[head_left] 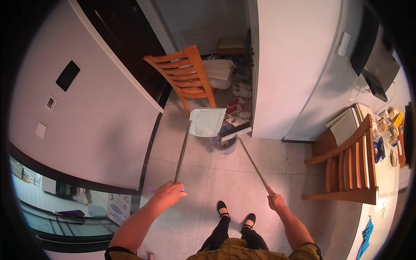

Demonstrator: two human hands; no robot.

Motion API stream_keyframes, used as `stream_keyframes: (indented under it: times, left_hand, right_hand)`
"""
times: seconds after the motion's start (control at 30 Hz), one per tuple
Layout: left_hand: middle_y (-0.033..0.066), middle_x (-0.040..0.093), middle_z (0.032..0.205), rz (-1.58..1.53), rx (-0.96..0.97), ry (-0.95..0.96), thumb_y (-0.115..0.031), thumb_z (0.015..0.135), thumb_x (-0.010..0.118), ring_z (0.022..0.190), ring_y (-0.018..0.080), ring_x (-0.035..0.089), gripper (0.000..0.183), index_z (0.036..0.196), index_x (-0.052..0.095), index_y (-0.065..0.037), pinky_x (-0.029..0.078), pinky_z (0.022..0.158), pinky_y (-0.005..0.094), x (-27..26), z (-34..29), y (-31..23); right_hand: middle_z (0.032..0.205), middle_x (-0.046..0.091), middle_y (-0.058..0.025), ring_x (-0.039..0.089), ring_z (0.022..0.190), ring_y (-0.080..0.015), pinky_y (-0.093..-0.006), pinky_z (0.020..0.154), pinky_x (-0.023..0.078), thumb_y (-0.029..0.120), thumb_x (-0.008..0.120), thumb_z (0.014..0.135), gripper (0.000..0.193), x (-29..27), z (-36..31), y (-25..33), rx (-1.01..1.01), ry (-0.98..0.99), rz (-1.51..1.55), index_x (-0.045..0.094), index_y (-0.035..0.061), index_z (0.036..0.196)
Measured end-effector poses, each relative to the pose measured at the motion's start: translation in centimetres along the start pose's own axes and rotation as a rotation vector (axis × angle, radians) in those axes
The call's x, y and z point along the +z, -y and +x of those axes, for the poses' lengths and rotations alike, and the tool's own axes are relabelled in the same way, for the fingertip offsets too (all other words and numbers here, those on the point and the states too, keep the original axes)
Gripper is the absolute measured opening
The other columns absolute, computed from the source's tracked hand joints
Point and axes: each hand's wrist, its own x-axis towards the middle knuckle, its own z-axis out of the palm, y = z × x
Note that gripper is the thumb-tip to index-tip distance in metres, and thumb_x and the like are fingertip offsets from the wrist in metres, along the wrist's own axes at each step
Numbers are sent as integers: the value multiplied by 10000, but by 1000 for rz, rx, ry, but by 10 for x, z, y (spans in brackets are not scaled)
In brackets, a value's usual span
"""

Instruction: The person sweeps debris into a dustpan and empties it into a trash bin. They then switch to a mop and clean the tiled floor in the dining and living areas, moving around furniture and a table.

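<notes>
My left hand (168, 194) is closed around the grip of a long-handled dustpan (208, 122). Its pale scoop is raised in front of me, tilted, with the open edge toward the right. Closed around the metal pole of a long-handled broom (237, 134) is my right hand (276, 201). The broom's narrow white head lies over a round, pale waste bin (224, 149) on the floor. The dustpan's lower right corner also overlaps the bin's rim in this view; whether it touches cannot be told. Most of the bin's inside is hidden.
A wooden chair (186, 73) stands just beyond the dustpan, beside several shoes (237, 104). Another wooden chair (346, 169) stands at the right by a cluttered table (390, 173). A wall (95, 117) runs along the left, and a white partition (290, 65) rises behind the bin.
</notes>
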Motion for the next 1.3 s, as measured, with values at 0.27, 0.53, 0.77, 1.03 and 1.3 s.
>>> stream_keyframes:
  times: [0.27,0.53,0.77,1.03,1.3]
  left_hand:
    - [141,539,858,24,30,-6,-330,748,504,830,299,511,296,908,516,-80,412,688,387,2,3,1]
    - [154,537,826,-70,-18,-59,-315,732,528,815,311,500,303,859,512,-40,405,685,381,-2,-2,4]
    - [156,540,818,-113,9,-75,-305,722,539,808,310,498,299,832,512,-27,398,686,380,5,-3,9]
    - [173,531,760,-189,30,-76,-300,721,546,756,330,496,302,781,501,-8,388,636,386,4,-10,9]
    - [148,485,622,-425,8,-125,-291,720,558,587,269,475,316,729,465,11,384,557,341,18,-21,40]
  right_hand:
    - [860,514,-244,511,830,-352,-347,712,412,178,446,747,446,-6,25,19,-147,-76,161,348,101,1175]
    - [804,529,-247,510,803,-366,-379,717,419,139,442,737,479,22,18,-19,-102,-18,32,309,102,1196]
    - [819,533,-239,515,792,-367,-393,717,419,151,454,740,500,7,-11,-15,-112,-19,69,284,126,1210]
    - [811,531,-241,513,782,-374,-408,706,415,152,442,746,482,6,16,-10,-45,44,-29,291,137,1203]
    - [794,539,-224,520,754,-360,-396,692,417,162,452,744,506,-3,-5,-24,-119,-11,13,271,125,1216]
